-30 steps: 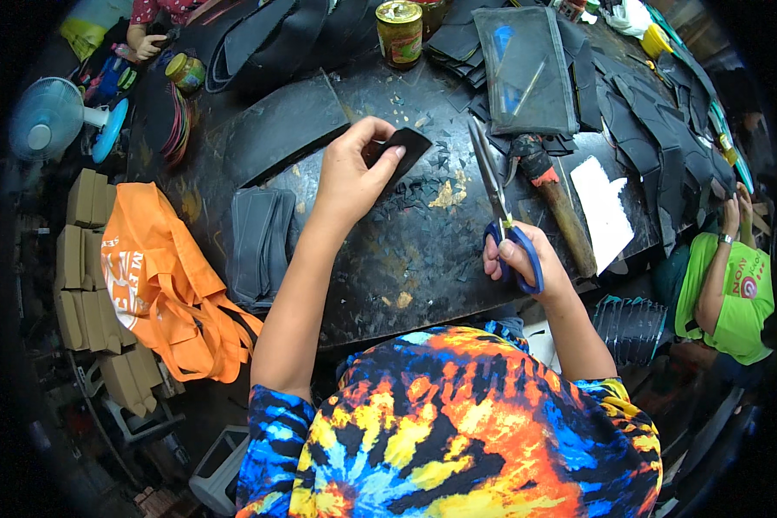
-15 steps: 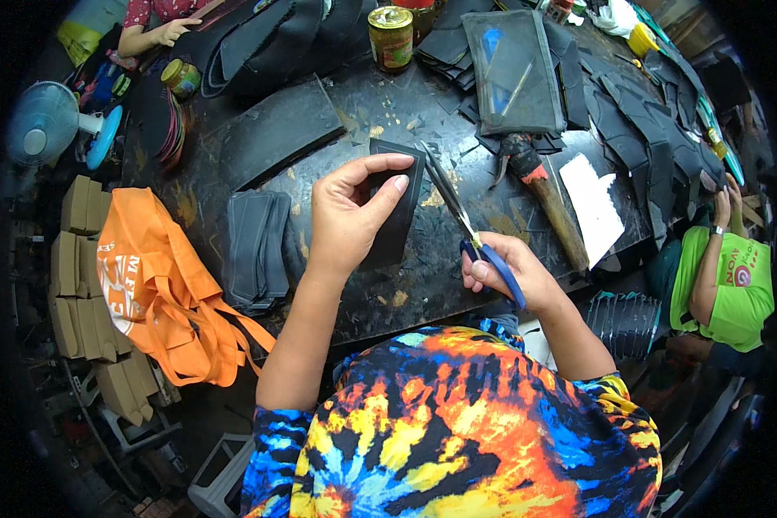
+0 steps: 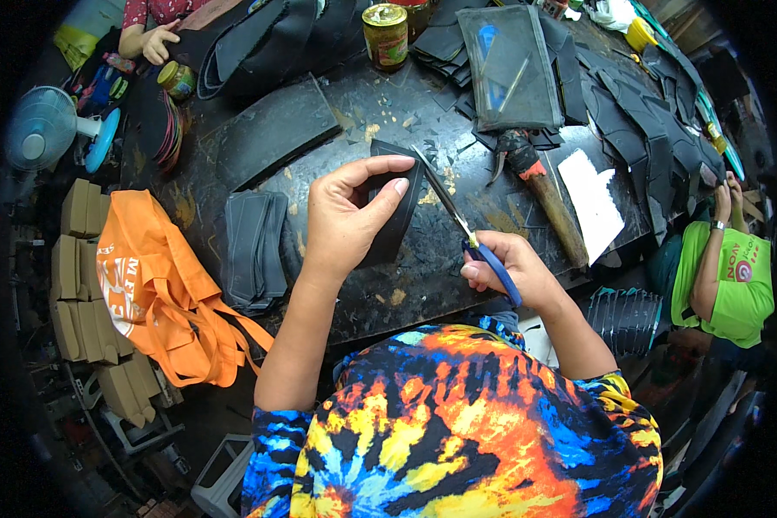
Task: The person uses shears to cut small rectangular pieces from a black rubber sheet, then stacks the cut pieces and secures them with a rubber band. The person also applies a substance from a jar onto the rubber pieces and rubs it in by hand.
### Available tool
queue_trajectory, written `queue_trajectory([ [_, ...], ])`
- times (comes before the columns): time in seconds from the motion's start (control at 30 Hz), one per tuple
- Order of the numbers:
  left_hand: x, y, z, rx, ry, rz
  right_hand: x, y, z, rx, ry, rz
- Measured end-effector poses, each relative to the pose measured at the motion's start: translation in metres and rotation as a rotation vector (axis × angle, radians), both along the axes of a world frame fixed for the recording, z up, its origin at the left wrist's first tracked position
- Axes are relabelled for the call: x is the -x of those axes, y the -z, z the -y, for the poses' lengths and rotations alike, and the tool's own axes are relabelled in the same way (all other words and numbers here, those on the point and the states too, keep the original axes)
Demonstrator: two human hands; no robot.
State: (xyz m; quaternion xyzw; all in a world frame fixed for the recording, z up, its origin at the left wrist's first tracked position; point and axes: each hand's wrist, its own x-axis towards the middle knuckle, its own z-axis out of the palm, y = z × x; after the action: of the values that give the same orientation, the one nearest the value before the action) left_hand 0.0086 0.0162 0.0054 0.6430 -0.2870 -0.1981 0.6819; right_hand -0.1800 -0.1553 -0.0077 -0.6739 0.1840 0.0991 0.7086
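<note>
My left hand (image 3: 351, 211) pinches a thin, flat black piece (image 3: 394, 231) between thumb and fingers, over the dark worktable (image 3: 345, 311). Part of that piece is hidden behind the hand. In my right hand (image 3: 509, 266) is a pair of scissors with blue handles (image 3: 445, 194). Its blades point up and to the left, their tips beside the piece's upper right edge and close to my left fingertips. The blades look nearly together; whether they touch the piece I cannot tell. A stack of similar black pieces (image 3: 255, 246) lies left of my left hand.
A hammer (image 3: 554, 211) and a torn white sheet (image 3: 591, 203) lie to the right. Beyond stand a mesh pouch (image 3: 514, 69), a jar (image 3: 385, 39) and black sheets (image 3: 276, 129). An orange bag (image 3: 160, 285) and fan (image 3: 43, 129) are left. Two other people sit nearby.
The scissor blades have come closer together, and their tips have shifted slightly left. My left hand keeps its pinch on the black piece. At the far left, another person's hand has moved.
</note>
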Motion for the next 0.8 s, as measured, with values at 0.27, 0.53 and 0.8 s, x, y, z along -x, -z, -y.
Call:
queue_trajectory([
  [0.27,-0.014,-0.002,-0.012,0.042,0.074,-0.123,0.013,-0.002,0.008,-0.158,-0.015,-0.055],
  [0.53,-0.037,-0.022,-0.043,-0.225,0.446,-0.144,0.014,-0.001,0.030,-0.157,-0.320,0.026],
  [0.8,-0.043,-0.035,-0.044,-0.301,0.598,-0.126,0.006,-0.010,0.031,-0.170,-0.356,-0.045],
])
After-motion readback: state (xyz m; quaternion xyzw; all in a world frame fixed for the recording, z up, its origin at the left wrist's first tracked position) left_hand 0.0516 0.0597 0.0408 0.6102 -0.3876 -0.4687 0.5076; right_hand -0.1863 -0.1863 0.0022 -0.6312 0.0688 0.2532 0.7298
